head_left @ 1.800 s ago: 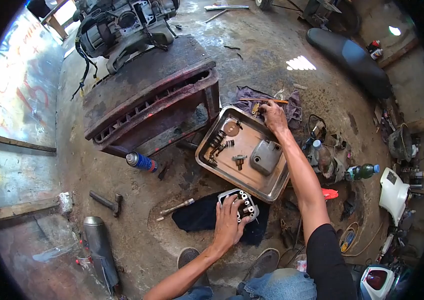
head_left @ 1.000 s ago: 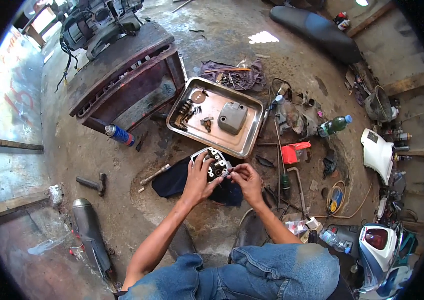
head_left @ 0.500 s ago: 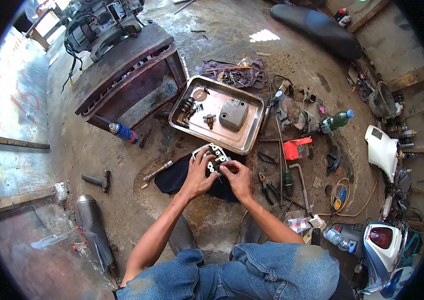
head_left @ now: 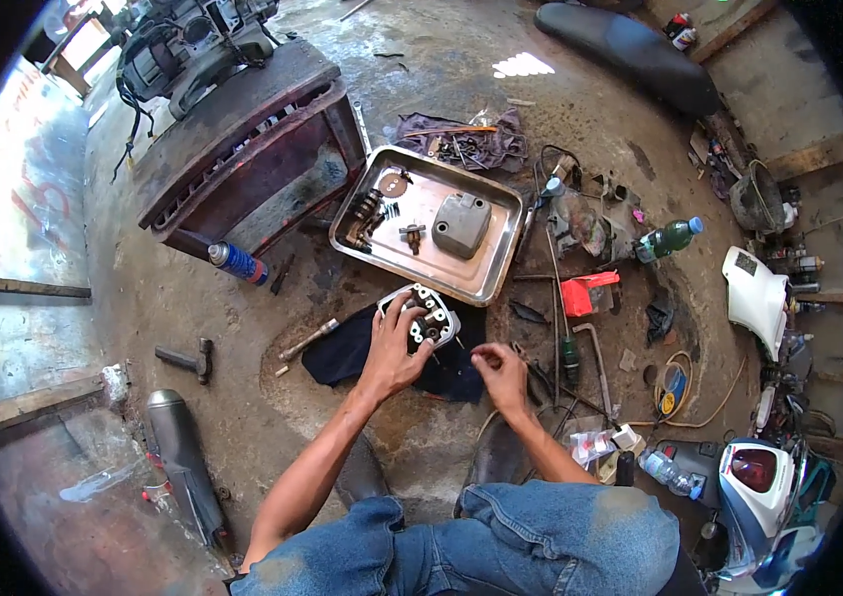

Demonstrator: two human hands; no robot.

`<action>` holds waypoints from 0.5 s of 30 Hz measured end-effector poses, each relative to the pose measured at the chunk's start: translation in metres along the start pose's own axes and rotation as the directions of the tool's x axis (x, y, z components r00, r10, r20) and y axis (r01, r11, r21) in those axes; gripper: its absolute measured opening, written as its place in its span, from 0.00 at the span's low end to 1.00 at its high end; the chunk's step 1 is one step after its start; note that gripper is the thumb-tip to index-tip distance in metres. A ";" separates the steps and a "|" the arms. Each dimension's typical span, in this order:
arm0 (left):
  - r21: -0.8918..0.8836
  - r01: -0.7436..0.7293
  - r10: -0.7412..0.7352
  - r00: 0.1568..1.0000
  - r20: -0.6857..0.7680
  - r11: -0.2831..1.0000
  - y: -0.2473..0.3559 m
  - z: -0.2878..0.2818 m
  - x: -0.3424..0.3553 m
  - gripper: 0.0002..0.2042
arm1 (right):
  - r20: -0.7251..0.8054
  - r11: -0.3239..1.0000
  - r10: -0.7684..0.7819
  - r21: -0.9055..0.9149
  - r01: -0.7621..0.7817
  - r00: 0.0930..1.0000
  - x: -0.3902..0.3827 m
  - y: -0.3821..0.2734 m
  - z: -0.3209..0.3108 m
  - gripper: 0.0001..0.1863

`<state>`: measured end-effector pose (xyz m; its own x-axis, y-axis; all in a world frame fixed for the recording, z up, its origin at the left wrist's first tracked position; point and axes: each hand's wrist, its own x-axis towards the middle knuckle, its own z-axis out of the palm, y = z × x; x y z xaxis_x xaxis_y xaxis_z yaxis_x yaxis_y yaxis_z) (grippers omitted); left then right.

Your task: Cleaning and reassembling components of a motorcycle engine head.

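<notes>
My left hand [head_left: 391, 354] is closed on a metal cylinder head [head_left: 434, 310] with valve openings, over a dark cloth [head_left: 331, 356]. My right hand [head_left: 501, 375] is just right of the head, apart from it, thumb and fingertips curled together; whether they hold anything is hard to make out. Beyond them a steel tray [head_left: 486, 282] holds a grey cover [head_left: 461, 223], a round plate [head_left: 392, 186], springs and small metal parts. A long metal tool [head_left: 308, 340] lies left of the cloth.
A crate-like stand [head_left: 249, 171] carries an engine [head_left: 197, 45]. On the floor are a spray can [head_left: 237, 262], hammer [head_left: 186, 360], exhaust muffler [head_left: 183, 462], seat [head_left: 625, 62], green bottle [head_left: 665, 241], red container [head_left: 586, 293] and cords. White body panels [head_left: 752, 293] line the right wall.
My right hand came down from beyond the tray to the cylinder head, gripped at its edge, then drew back a little to the right. My left hand stays on the head.
</notes>
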<state>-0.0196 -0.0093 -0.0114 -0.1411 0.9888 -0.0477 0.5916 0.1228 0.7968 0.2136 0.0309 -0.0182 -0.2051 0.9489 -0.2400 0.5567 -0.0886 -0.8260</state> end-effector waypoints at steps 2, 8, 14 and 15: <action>0.011 0.011 -0.011 1.000 -0.008 1.000 -0.001 0.002 -0.001 0.25 | 0.158 0.991 -0.045 -0.116 0.063 0.986 -0.011 0.011 -0.001 0.10; 0.046 0.014 -0.013 1.000 -0.013 0.999 0.000 0.002 0.000 0.26 | 0.157 0.979 -0.110 -0.156 0.134 0.981 -0.027 0.013 0.007 0.12; 0.050 -0.002 0.003 1.000 -0.002 0.999 -0.004 0.000 -0.002 0.26 | 0.156 0.969 -0.102 -0.209 0.134 0.983 -0.026 0.007 0.014 0.11; 0.045 -0.003 0.003 1.000 0.001 0.999 -0.004 0.000 -0.002 0.26 | 0.149 0.952 -0.161 -0.236 0.194 0.976 -0.026 0.011 0.014 0.11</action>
<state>-0.0220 -0.0115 -0.0144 -0.1384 0.9893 -0.0464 0.6268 0.1238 0.7693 0.2133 0.0013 -0.0281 -0.4100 0.8947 -0.1771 0.6807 0.1710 -0.7123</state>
